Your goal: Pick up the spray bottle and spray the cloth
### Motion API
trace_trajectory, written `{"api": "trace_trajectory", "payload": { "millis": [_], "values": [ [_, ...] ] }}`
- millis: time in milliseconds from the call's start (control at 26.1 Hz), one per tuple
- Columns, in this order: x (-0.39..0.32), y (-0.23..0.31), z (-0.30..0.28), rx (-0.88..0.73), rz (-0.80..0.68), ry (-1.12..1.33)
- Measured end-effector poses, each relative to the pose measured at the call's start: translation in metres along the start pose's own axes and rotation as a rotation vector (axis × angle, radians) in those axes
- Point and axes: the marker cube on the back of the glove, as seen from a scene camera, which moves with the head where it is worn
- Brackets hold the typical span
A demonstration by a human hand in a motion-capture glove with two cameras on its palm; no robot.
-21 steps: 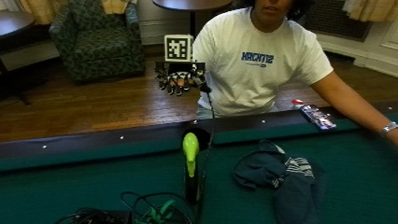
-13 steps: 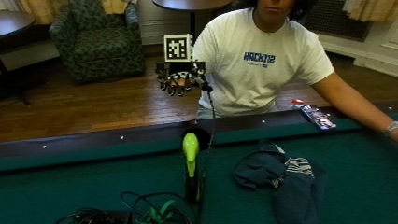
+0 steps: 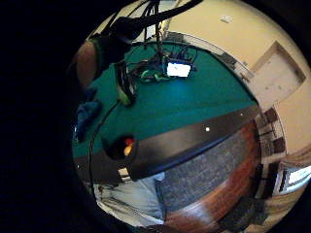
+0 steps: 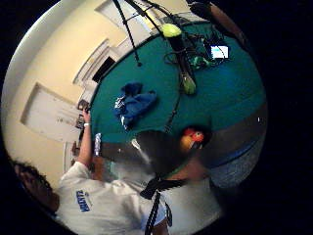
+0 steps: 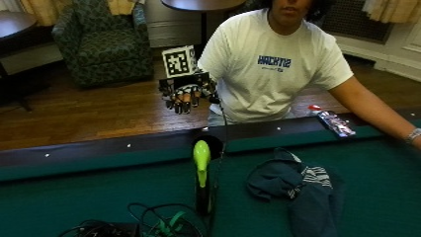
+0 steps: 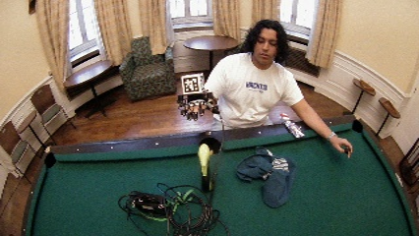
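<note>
The spray bottle point(image 5: 202, 170), black with a lime green head, is on the green felt just inside the near rail, also seen in the wide view point(image 6: 205, 164) and both palm views point(image 4: 188, 84) point(image 3: 125, 95). A dark blue cloth point(image 5: 295, 190) with a striped patch lies crumpled on the felt beside it point(image 6: 267, 173) point(image 4: 133, 104). My gloved right hand point(image 5: 186, 94) hangs in the air off the table, above the floor and short of the rail, with its fingers loosely down and holding nothing. The person's bare left hand point(image 6: 342, 146) rests on the felt far to the side.
A side pocket point(image 5: 209, 144) in the rail point(image 5: 99, 150) holds a red-orange ball point(image 4: 190, 139). A small wrapped packet point(image 5: 333, 123) lies on the rail. A tangle of black and green cables point(image 6: 171, 209) and a lit screen point(image 3: 178, 69) sit on the felt beyond the bottle.
My gloved hand has dropped slightly while staying off the table. The bottle and cloth have not moved.
</note>
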Motion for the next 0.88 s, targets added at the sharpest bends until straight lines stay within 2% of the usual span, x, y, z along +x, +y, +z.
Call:
{"api": "trace_trajectory", "payload": {
  "millis": [192,384,652,882],
  "values": [
    [0.012,0.007,0.027,-0.047,-0.024,-0.119],
    [0.016,0.006,0.049,-0.082,0.019,-0.244],
    [0.022,-0.009,0.071,-0.03,0.113,-0.458],
    [0.024,-0.02,0.087,0.107,0.217,-0.583]
  ]
}}
